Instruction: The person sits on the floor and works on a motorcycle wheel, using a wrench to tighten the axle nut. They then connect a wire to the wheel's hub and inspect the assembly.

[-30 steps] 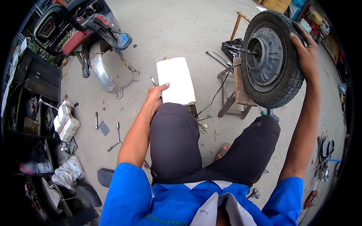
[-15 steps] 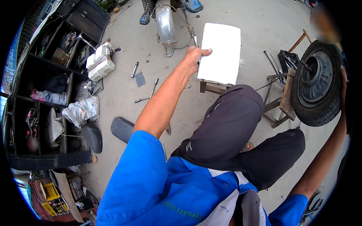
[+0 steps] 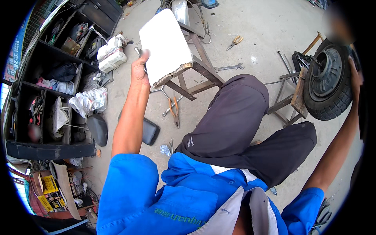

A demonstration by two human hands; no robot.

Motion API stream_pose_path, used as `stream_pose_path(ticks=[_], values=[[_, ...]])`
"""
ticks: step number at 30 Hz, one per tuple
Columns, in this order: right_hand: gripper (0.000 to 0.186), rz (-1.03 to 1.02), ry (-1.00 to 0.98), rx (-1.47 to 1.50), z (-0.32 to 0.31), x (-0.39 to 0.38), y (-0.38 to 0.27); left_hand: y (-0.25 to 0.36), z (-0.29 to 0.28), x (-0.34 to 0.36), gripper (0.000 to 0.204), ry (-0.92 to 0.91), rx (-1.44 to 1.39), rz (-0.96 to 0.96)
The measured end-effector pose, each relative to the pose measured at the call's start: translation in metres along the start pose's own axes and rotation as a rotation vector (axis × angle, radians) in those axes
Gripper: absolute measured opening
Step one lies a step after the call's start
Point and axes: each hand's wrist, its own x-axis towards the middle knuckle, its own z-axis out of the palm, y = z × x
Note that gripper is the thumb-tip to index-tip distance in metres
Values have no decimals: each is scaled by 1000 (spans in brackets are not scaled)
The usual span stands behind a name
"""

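My left hand [image 3: 139, 71] is closed on the left edge of a small wooden stool with a white foam-like top [image 3: 164, 43], thumb on the upper face. The stool is tilted, its brown legs showing. A shiny metal tool end [image 3: 138, 51] sticks out by that hand; its kind I cannot make out. At the far right, my right hand [image 3: 355, 74] grips the outer side of a wheel, a black tyre on a grey hub [image 3: 331, 78]. Its fingers are partly hidden. The wheel stands against a wooden frame [image 3: 300, 94].
Pliers with orange handles [image 3: 174, 111], yellow-handled pliers [image 3: 235, 41] and a wrench [image 3: 229, 67] lie on the concrete floor. A dark seat pad [image 3: 149, 131] lies near my left forearm. Black shelves [image 3: 47, 150] full of parts line the left. A silver vehicle fender [image 3: 180, 11] stands ahead.
My left hand has moved the stool leftward and turned it, so more of its legs show. Pliers and a wrench have come into sight on the floor. My right hand stays at the wheel.
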Motion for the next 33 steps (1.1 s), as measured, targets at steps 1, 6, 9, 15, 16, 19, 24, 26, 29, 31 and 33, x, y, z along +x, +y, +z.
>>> stream_pose_path(ticks=[1,6,9,15,16,19,24,26,29,31,33], values=[[49,12,14,-30,-2,8,31,-2,-3,-2,47,67,40,81],[47,156,3,-89,12,-4,-5,2,-34,-19,43,109,-112,215],[47,145,11,-80,7,-3,-5,0,-57,-20,49,67,-220,242],[46,114,59,-135,8,-10,-28,-2,-60,-43,52,124,-279,244],[46,93,70,-141,8,-10,-27,0,-61,-46,52,91,-267,244],[47,105,57,-110,8,-12,-27,-1,-61,-51,52,88,-336,248],[51,112,63,-152,7,-10,-26,-25,-54,-44,53,80,-396,262],[53,99,61,-204,5,-10,-30,-34,-44,-40,52,98,-442,230],[55,73,115,-244,5,-14,-43,-45,-20,-37,50,139,-509,176],[54,48,150,-247,8,-15,-49,-51,-8,-36,50,160,-532,165],[53,13,192,-236,11,-15,-46,-55,-2,-39,49,177,-526,182]])
